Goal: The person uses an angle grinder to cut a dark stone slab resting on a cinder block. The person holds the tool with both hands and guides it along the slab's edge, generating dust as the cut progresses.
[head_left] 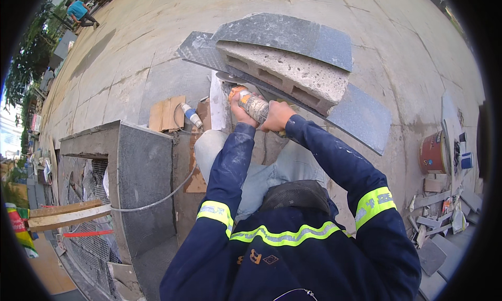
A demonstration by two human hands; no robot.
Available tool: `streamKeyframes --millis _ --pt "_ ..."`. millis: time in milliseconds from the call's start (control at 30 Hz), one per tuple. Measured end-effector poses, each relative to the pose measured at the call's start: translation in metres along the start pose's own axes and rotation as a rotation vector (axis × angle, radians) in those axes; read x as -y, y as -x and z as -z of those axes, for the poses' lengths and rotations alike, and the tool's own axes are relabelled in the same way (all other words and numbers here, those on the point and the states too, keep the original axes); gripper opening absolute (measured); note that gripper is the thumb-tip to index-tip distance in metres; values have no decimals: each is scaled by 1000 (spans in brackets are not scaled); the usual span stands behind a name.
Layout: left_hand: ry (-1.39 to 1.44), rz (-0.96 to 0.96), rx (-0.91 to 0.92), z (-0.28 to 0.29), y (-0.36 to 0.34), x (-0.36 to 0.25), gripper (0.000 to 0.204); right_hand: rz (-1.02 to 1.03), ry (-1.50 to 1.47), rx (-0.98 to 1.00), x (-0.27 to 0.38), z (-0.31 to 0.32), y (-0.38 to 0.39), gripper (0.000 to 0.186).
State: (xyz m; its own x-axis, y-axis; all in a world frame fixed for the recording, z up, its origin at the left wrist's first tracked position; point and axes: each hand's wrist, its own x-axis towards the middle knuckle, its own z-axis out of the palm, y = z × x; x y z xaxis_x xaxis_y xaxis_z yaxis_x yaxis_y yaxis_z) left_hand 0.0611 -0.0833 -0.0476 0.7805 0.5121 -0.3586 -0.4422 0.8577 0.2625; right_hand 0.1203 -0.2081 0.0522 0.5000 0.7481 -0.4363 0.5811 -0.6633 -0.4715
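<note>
Both my hands are on a dusty orange and grey angle grinder (pixel 254 106). My left hand (pixel 242 111) closes round its front part, near the disc (pixel 230 77). My right hand (pixel 278 116) wraps the rear of the body. The disc lies close to the left part of the edge of a dark grey stone slab (pixel 361 118); whether it touches cannot be made out. On that slab rests a rough hollow concrete block (pixel 293 71), with another grey slab (pixel 282 34) lying over it. A pale dusty strip (pixel 218 99) stands left of the grinder.
A white and blue cylindrical tool (pixel 191 115) lies beside a cardboard piece (pixel 166 112). A grey cable (pixel 157 206) runs past a stone-clad wall (pixel 144 180) at left. Right are a red bucket (pixel 434 153) and stone offcuts (pixel 433 255). Far left, a person in teal (pixel 78 10) crouches.
</note>
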Motion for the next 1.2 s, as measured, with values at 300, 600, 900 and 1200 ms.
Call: streamKeyframes --millis 300,600,900,1200 --pt "7 23 100 -3 16 2 50 -52 -2 3 7 5 23 67" --pt "72 121 88 -5 26 7 52 -37 2 -14 6 8 40 66" --pt "92 162 109 -13 43 17 51 -41 25 -26 5 12 60 65" --pt "95 102 97 -24 48 15 44 -45 48 -18 6 13 53 65"
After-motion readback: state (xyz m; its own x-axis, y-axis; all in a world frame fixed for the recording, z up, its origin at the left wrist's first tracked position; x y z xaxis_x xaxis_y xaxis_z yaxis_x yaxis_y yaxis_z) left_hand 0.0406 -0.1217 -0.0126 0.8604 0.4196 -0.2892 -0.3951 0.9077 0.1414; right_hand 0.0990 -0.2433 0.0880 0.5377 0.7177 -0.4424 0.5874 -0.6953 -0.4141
